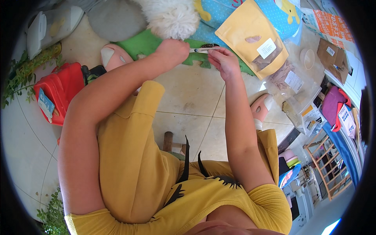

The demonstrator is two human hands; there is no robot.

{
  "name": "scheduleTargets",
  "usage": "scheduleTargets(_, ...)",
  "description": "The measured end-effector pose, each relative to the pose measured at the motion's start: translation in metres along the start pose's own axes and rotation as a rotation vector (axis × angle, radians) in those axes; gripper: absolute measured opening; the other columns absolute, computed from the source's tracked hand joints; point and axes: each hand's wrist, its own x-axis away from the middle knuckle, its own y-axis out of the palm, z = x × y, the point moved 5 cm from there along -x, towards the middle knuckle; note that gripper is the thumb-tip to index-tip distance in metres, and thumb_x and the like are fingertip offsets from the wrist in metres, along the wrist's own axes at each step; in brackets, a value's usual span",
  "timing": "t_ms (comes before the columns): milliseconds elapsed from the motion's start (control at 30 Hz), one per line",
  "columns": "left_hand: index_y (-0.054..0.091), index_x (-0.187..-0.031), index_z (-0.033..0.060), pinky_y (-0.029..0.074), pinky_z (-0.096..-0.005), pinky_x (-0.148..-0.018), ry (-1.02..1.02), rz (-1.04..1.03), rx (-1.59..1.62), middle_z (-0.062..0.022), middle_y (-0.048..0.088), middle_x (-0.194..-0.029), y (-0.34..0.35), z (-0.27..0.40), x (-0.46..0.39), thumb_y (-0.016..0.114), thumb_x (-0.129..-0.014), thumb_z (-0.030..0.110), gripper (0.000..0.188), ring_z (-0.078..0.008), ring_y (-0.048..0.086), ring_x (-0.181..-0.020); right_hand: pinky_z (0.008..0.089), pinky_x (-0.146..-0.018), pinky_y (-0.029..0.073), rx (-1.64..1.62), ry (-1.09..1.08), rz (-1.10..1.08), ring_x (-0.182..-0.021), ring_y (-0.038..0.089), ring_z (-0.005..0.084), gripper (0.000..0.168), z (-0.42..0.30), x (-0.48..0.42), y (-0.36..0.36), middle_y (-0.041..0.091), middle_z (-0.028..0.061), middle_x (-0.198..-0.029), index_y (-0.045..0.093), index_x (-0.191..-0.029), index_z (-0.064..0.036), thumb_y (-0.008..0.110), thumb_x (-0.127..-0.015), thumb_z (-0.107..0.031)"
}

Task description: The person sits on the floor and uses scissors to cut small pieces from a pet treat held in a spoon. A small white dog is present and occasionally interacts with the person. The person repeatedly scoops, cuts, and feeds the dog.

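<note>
My right hand grips the handles of a small pair of scissors. Its pivot shows between my two hands, and the blade end points left. Curled into a fist, my left hand meets that end; whatever lies inside its fingers is hidden. Directly beyond my left hand is a fluffy white dog, its head down close to my knuckles. Under both hands lies a green foam mat with jigsaw edges. A small dark object rests by my right fingertips, too unclear to name.
A kraft pouch with a window lies at the right on blue patterned fabric. Near it are a clear bag of dried pieces and a plastic cup. A red plastic container stands left, and a wooden rack far right.
</note>
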Motion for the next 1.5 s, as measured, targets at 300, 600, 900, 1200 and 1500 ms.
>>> scheduleTargets(300,0.053,-0.071,0.0055,0.047,-0.0302,-0.047,-0.005,0.016,0.001,-0.0068,0.056,-0.064,0.0018,-0.0007,0.0025,0.053,-0.067,0.009,0.005,-0.0193,0.059,-0.057,0.0223,-0.065,0.051,0.071,0.066,-0.053,-0.073,0.06,0.0132,0.013,0.0006,0.0005,-0.0007,0.061,0.0049,-0.079,0.059,-0.084,-0.001,0.065,-0.075,-0.008)
scheduleTargets(600,0.053,-0.072,0.0057,0.047,-0.0299,-0.046,0.01,-0.011,-0.07,-0.0064,0.055,-0.064,0.0027,0.0006,0.0026,0.053,-0.068,0.01,0.006,-0.0191,0.059,-0.056,0.0233,-0.066,0.051,0.166,0.048,-0.078,-0.073,0.06,0.0135,0.014,0.0006,-0.001,-0.0016,0.061,0.0054,-0.08,0.059,-0.084,0.0,0.064,-0.076,-0.01)
scheduleTargets(900,0.056,-0.074,0.0031,0.048,-0.0327,-0.052,-0.009,-0.071,-0.006,-0.0101,0.058,-0.068,0.0014,0.0003,0.0034,0.052,-0.068,0.007,0.008,-0.0231,0.06,-0.062,0.0227,-0.061,0.051,0.305,-0.029,-0.078,-0.068,0.06,0.0128,0.017,-0.0033,-0.0001,0.0001,0.061,0.0063,-0.076,0.06,-0.083,0.002,0.064,-0.077,-0.013)
scheduleTargets(1200,0.055,-0.074,0.0026,0.047,-0.033,-0.052,0.019,-0.058,-0.028,-0.0105,0.058,-0.068,0.0043,0.0001,0.0036,0.052,-0.068,0.007,0.008,-0.0235,0.06,-0.062,0.0219,-0.059,0.051,0.143,0.023,-0.065,-0.067,0.06,0.0123,0.019,0.002,0.0039,0.0042,0.061,0.0061,-0.075,0.058,-0.081,0.001,0.064,-0.078,-0.017)
scheduleTargets(1500,0.052,-0.073,0.0045,0.047,-0.0307,-0.049,-0.015,-0.068,-0.002,-0.0072,0.056,-0.065,0.003,0.0011,0.0058,0.051,-0.07,0.008,0.005,-0.0201,0.059,-0.059,0.0215,-0.061,0.05,0.283,-0.123,-0.014,-0.069,0.059,0.0107,0.018,0.0021,0.0008,0.003,0.061,0.0051,-0.077,0.059,-0.08,-0.002,0.063,-0.078,-0.02)
